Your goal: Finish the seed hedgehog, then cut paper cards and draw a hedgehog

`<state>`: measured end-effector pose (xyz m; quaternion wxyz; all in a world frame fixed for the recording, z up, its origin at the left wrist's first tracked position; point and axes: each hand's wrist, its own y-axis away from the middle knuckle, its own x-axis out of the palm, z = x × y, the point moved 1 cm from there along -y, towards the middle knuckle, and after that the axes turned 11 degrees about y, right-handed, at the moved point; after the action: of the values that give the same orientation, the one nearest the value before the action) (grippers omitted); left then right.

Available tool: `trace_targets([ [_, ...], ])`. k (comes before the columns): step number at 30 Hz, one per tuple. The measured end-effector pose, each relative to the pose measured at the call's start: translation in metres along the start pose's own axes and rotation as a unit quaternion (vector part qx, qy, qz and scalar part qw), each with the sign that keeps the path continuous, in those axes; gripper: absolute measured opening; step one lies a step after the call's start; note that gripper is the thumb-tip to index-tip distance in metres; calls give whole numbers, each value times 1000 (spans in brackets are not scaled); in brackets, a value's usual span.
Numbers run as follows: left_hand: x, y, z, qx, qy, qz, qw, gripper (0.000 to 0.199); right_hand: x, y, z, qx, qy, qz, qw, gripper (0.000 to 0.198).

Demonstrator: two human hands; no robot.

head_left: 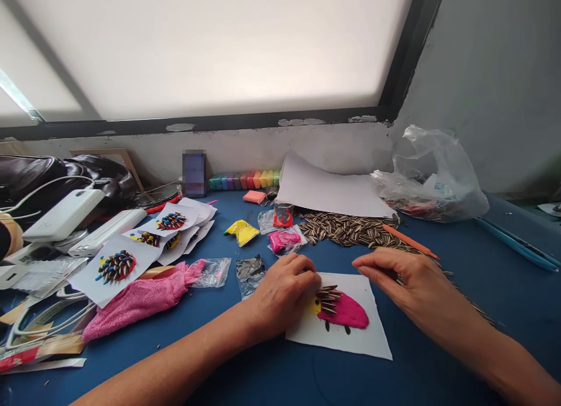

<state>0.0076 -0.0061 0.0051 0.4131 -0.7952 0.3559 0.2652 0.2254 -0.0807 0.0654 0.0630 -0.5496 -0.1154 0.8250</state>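
A white paper card (372, 342) lies on the blue table in front of me. It bears a flattened magenta clay shape (353, 312) with a yellow clay end (315, 305) and small dark pieces below it. Striped sunflower seeds (331, 299) stick out of the clay at its left side. My left hand (287, 292) rests over the card's left edge with curled fingers; whatever they pinch is hidden. To the right of the card hovers my right hand (405, 274), thumb and forefinger brought together at the tips. Anything between them is too small to make out.
Behind the card lies a pile of sunflower seeds (346, 229) with an orange stick (409, 241) across it. Small bags of clay, including a yellow one (242, 232), stand nearby. At left are finished-looking seed cards (149, 260), a pink cloth (144, 301) and white power banks (63, 214).
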Motion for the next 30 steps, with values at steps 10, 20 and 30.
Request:
trace_targets([
  [10, 2, 0, 1, 5, -7, -9, 1000, 24, 9, 25, 16, 18, -23, 54, 998, 21],
  [20, 4, 1, 3, 8, -3, -15, 1000, 23, 16, 25, 15, 13, -16, 97, 995, 20],
  [30, 2, 1, 2, 3, -10, -4, 1000, 25, 31, 30, 17, -15, 12, 32, 999, 21],
])
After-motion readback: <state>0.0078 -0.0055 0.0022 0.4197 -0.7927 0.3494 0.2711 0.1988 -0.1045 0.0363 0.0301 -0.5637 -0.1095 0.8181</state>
